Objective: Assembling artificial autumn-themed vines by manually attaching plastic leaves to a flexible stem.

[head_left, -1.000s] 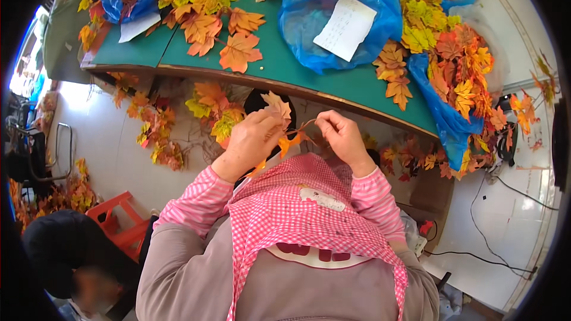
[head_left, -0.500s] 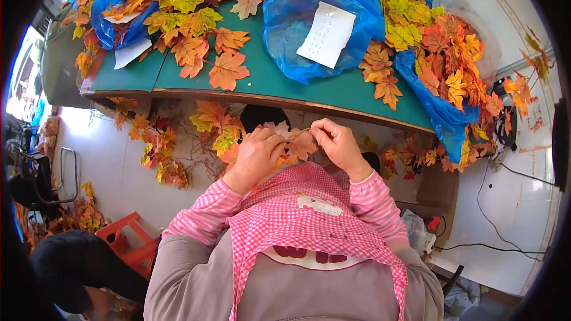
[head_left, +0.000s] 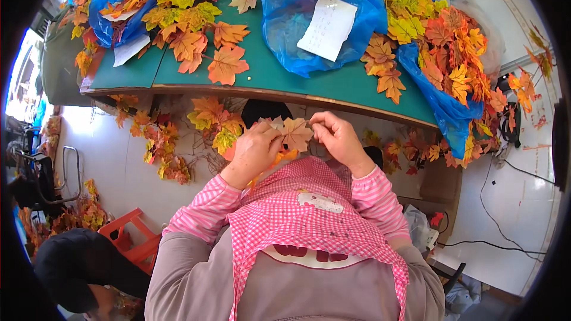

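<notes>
- Head view, looking down past my pink checked apron [head_left: 309, 226]: both my hands are raised in front of my chest, just below the near edge of the green worktop [head_left: 279, 77].
- My left hand [head_left: 254, 150] is closed, fingers curled, pinching the left side of an artificial maple leaf [head_left: 295, 132].
- My right hand [head_left: 338, 138] is closed too, thumb and fingertips pinched together at the leaf's right edge.
- That leaf sits between the two hands, touching both. It shows a dull tan-brown face with pointed lobes and faint veins, paler than the bright ones around it.
- Below my left hand an orange leaf [head_left: 279, 159] hangs against the apron; whether the hand grips it I cannot tell.
- On the worktop lie loose leaves in orange, red and yellow-green, the nearest a big orange one [head_left: 228, 64] close to the front edge.
- A blue plastic bag [head_left: 309, 18] sits in the middle of the worktop with a white paper slip [head_left: 328, 25] on it.
- Another blue bag [head_left: 443, 101] to the right spills orange and yellow leaves over the worktop's edge.
- More leaves on twigs [head_left: 163, 142] lie on the floor under the worktop, and an orange stool [head_left: 134, 238] stands at my lower left.
</notes>
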The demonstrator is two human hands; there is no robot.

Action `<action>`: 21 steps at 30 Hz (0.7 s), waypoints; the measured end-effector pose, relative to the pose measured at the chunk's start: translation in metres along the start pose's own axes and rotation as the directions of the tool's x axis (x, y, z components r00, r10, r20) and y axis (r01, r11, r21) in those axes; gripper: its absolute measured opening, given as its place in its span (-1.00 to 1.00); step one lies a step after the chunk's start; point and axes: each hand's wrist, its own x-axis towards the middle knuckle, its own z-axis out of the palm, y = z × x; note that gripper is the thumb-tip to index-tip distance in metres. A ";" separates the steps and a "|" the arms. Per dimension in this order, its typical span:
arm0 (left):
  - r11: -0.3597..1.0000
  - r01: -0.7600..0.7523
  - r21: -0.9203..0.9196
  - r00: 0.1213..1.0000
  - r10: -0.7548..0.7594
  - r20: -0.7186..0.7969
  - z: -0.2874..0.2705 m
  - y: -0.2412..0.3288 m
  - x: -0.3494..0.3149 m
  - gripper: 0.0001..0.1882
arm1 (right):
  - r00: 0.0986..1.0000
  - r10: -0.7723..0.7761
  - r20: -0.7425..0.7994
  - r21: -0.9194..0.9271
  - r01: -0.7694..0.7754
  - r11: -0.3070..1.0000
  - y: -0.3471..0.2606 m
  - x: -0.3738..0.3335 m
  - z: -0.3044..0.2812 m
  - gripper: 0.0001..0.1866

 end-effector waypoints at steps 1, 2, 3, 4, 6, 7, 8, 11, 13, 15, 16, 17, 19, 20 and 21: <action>1.000 0.005 -0.018 1.000 -0.005 -0.019 0.001 -0.001 0.001 -0.87 | 1.000 0.015 0.016 0.035 -0.016 0.999 0.001 0.003 -0.002 -0.86; 0.999 -0.039 -0.027 0.997 0.037 -0.071 0.002 -0.003 0.001 -0.88 | 0.999 0.046 0.008 0.017 -0.046 0.999 0.002 0.002 -0.003 -0.88; 0.999 -0.032 -0.017 0.999 0.031 -0.028 0.001 -0.004 0.004 -0.85 | 0.998 0.065 0.005 0.012 -0.065 0.998 0.001 0.007 -0.006 -0.89; 0.999 -0.036 -0.034 0.998 0.034 -0.053 0.002 -0.003 0.003 -0.84 | 0.998 0.067 0.009 0.033 -0.068 0.997 0.000 0.007 -0.008 -0.89; 0.997 0.031 -0.077 0.999 -0.028 0.041 -0.004 0.001 0.006 -0.80 | 0.999 0.045 -0.021 0.061 -0.044 0.997 0.000 0.010 -0.009 -0.88; 0.994 0.051 -0.100 0.995 -0.042 0.094 -0.007 0.003 0.009 -0.78 | 0.999 0.006 -0.035 0.047 -0.004 0.999 -0.001 0.013 -0.009 -0.89; 0.997 0.025 -0.075 0.994 -0.017 0.103 -0.007 0.001 0.009 -0.74 | 0.999 0.011 -0.033 0.051 -0.010 0.999 -0.004 0.011 -0.008 -0.89; 0.985 -0.169 0.026 0.983 0.170 -0.070 -0.015 0.010 0.017 -0.75 | 0.998 0.004 -0.060 -0.005 -0.004 1.000 -0.008 0.010 -0.006 -0.91; 0.980 -0.150 -0.132 0.987 0.141 -0.076 -0.012 0.017 0.024 -0.78 | 0.999 -0.039 -0.030 -0.073 0.037 0.997 -0.004 0.008 -0.007 -0.92; 0.974 -0.115 -0.196 0.993 0.109 -0.043 -0.009 0.027 0.030 -0.82 | 0.999 -0.040 -0.019 -0.105 0.038 0.994 -0.007 0.007 -0.002 -0.89; 0.974 -0.076 -0.213 0.997 0.078 0.001 -0.004 0.026 0.029 -0.84 | 0.999 0.031 0.026 -0.093 -0.028 0.995 -0.015 0.004 0.000 -0.88; 0.966 -0.032 -0.258 0.997 0.047 0.055 0.000 0.026 0.032 -0.86 | 0.998 -0.037 0.053 -0.149 0.044 0.988 -0.018 0.003 0.000 -0.87; 0.946 0.109 -0.305 0.975 -0.041 0.220 -0.001 0.025 0.038 -0.88 | 0.990 -0.101 0.100 -0.254 0.124 0.959 -0.022 0.004 -0.006 -0.85; 0.901 0.157 -0.405 0.965 -0.053 0.257 0.002 0.021 0.039 -0.87 | 0.987 -0.091 0.129 -0.200 0.116 0.973 -0.025 0.003 -0.009 -0.83; 0.890 0.194 -0.414 0.951 -0.066 0.303 0.000 0.019 0.042 -0.87 | 0.985 -0.013 0.171 -0.245 0.055 0.968 -0.025 0.003 -0.014 -0.82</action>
